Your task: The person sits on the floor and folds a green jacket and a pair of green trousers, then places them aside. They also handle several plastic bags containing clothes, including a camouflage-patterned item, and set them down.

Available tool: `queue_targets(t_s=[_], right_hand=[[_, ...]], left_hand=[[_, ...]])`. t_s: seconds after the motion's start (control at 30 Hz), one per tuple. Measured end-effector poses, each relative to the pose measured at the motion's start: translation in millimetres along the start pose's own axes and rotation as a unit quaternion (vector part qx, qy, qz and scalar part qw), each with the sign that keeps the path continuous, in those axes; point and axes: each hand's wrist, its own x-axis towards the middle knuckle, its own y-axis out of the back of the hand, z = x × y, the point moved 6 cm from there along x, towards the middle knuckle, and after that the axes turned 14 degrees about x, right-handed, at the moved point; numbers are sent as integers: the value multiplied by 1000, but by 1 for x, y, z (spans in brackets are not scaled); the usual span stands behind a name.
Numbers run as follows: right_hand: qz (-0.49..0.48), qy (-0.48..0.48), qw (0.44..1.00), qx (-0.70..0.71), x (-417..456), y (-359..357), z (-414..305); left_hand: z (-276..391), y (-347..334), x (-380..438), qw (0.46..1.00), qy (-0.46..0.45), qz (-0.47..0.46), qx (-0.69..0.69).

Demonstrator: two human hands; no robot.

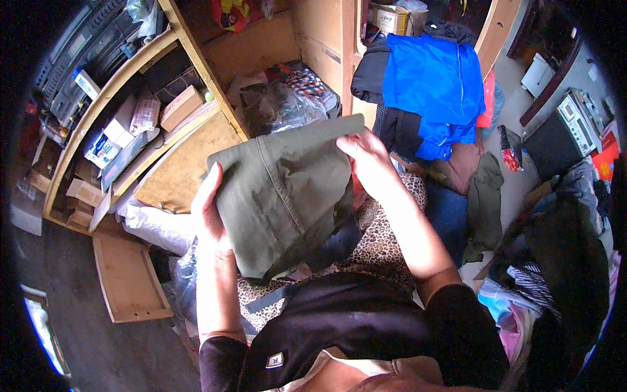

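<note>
An olive-green cloth garment [279,196], folded over and with a long seam, is held up in front of my body between both hands. My left hand [210,206] grips its left edge, the thumb on top and the fingers hidden behind the cloth. At the upper right corner, my right hand [365,157] pinches the garment between thumb and fingers. Below it lies leopard-print fabric [392,235] across my lap, with dark cloth partly tucked under the green piece.
Blue garments [431,78] hang in a pile over the wooden frame ahead. An open cabinet compartment holds plastic-wrapped clothes [289,103]. Shelves with boxes [181,108] stand at left, above a wooden panel [130,279]. More clothes [519,308] are heaped at right.
</note>
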Motion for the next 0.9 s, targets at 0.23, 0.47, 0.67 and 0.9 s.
queue_targets(t_s=[0.23, 0.47, 0.67, 0.9], right_hand=[[-51, -74, 992, -85, -6, -39, -49], [-59, 0, 992, -112, 40, -59, -90], [-64, -27, 991, -114, 60, -61, -93], [-110, 65, 958, -257, 85, -74, -113]], left_hand=[[21, 2, 10, 980, -14, 60, 188], [36, 10, 28, 977, -44, 64, 198], [49, 24, 38, 976, -109, 93, 166], [109, 5, 71, 925, -299, 130, 193]])
